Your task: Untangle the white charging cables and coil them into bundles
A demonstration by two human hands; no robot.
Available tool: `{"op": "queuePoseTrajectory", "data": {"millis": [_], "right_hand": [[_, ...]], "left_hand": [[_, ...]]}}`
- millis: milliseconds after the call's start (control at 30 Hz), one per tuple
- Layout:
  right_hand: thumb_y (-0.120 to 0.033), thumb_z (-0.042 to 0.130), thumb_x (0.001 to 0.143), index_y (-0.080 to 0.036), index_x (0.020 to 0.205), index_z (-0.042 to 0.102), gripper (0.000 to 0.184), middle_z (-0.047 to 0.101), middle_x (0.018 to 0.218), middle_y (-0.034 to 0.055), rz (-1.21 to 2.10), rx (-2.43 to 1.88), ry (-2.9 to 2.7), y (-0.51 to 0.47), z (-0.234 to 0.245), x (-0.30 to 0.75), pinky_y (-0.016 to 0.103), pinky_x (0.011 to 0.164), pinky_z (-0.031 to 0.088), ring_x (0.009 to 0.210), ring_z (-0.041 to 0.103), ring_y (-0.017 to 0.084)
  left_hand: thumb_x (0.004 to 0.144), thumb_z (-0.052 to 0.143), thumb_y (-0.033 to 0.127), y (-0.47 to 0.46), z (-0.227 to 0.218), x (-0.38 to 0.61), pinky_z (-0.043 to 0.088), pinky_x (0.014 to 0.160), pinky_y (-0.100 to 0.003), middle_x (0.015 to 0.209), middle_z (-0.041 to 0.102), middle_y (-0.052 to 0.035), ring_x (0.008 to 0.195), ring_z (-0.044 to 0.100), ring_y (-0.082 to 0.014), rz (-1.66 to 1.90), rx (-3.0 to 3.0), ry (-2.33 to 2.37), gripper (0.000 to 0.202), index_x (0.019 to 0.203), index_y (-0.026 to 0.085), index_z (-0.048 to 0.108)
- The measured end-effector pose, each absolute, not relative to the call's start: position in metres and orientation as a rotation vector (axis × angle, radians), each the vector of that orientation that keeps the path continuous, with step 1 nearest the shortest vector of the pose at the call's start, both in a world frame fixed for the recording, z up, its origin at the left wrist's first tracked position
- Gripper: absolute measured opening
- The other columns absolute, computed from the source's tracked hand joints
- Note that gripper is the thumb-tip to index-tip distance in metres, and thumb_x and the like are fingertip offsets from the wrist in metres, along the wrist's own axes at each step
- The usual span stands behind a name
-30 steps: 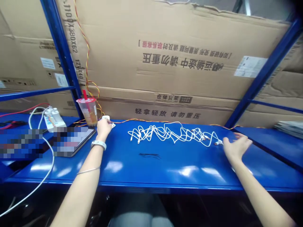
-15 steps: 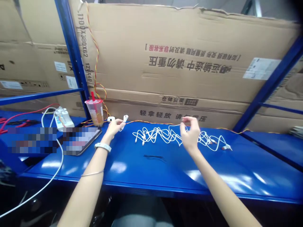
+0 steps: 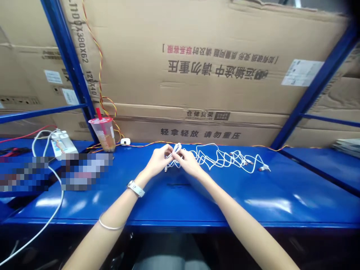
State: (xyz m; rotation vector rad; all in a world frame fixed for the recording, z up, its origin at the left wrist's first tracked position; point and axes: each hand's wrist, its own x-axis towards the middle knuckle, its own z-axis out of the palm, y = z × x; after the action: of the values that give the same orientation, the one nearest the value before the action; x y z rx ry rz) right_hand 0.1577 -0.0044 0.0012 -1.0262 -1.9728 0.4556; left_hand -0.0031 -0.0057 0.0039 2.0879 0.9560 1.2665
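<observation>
A small looped bundle of white cable (image 3: 177,147) is held up between the fingertips of both hands over the blue shelf. My left hand (image 3: 159,160) pinches it from the left, fingers closed. From the right, my right hand (image 3: 188,160) grips the same bundle with closed fingers. Behind and to the right of the hands, several loose white cables (image 3: 222,159) with plugs lie tangled; part of them is hidden by my hands. Some thin dark ties (image 3: 178,184) rest on the shelf just in front of my hands, faint in this view.
A lidded drink cup (image 3: 103,134) with a red straw stands at the back left, near a small white object (image 3: 125,141). A white power strip (image 3: 63,144) lies further left. Cardboard (image 3: 197,93) closes off the back, and blue posts (image 3: 315,88) rise on both sides.
My left hand has carried the cable bundle rightward from near the cup. My right hand has come left and down to it, and both now hold it. The view has shifted slightly.
</observation>
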Motion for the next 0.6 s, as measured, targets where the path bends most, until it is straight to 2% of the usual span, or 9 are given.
{"op": "queuePoseTrajectory", "data": {"millis": [233, 400, 533, 600], "right_hand": [[-0.035, 0.042, 0.09, -0.016, 0.074, 0.056, 0.028, 0.06, 0.074, 0.0018, 0.576, -1.047, -2.098, -0.001, 0.005, 0.168, 0.027, 0.068, 0.037, 0.07, 0.052, 0.015], [-0.032, 0.042, 0.09, -0.016, 0.085, 0.058, 0.023, 0.06, 0.078, 0.0019, 0.711, -1.024, -2.167, -0.002, 0.009, 0.175, 0.027, 0.07, 0.039, 0.073, 0.053, 0.015], [-0.025, 0.042, 0.088, -0.016, 0.085, 0.058, 0.018, 0.062, 0.082, 0.0032, 0.681, -1.043, -2.222, -0.003, 0.01, 0.176, 0.027, 0.072, 0.039, 0.077, 0.054, 0.016], [-0.021, 0.041, 0.086, -0.016, 0.086, 0.058, 0.018, 0.063, 0.085, 0.0038, 0.658, -1.028, -2.225, -0.002, 0.008, 0.176, 0.027, 0.072, 0.039, 0.078, 0.055, 0.016]], "left_hand": [[0.075, 0.069, 0.039, 0.001, -0.001, -0.006, 0.053, 0.076, -0.029, 0.093, 0.069, -0.0077, 0.084, 0.067, -0.0189, 1.207, 1.939, 0.872, 0.033, 0.095, 0.015, 0.058], [0.076, 0.068, 0.038, 0.0, -0.001, -0.007, 0.052, 0.076, -0.029, 0.093, 0.068, -0.0067, 0.084, 0.066, -0.0178, 1.144, 1.964, 0.797, 0.032, 0.096, 0.015, 0.059], [0.076, 0.069, 0.036, 0.0, -0.002, -0.008, 0.052, 0.074, -0.029, 0.089, 0.068, -0.0053, 0.08, 0.066, -0.0171, 1.101, 1.978, 0.799, 0.031, 0.096, 0.015, 0.058], [0.074, 0.07, 0.036, -0.001, -0.002, -0.007, 0.052, 0.076, -0.03, 0.093, 0.067, -0.006, 0.082, 0.066, -0.0174, 1.101, 1.939, 0.797, 0.032, 0.096, 0.015, 0.057]]}}
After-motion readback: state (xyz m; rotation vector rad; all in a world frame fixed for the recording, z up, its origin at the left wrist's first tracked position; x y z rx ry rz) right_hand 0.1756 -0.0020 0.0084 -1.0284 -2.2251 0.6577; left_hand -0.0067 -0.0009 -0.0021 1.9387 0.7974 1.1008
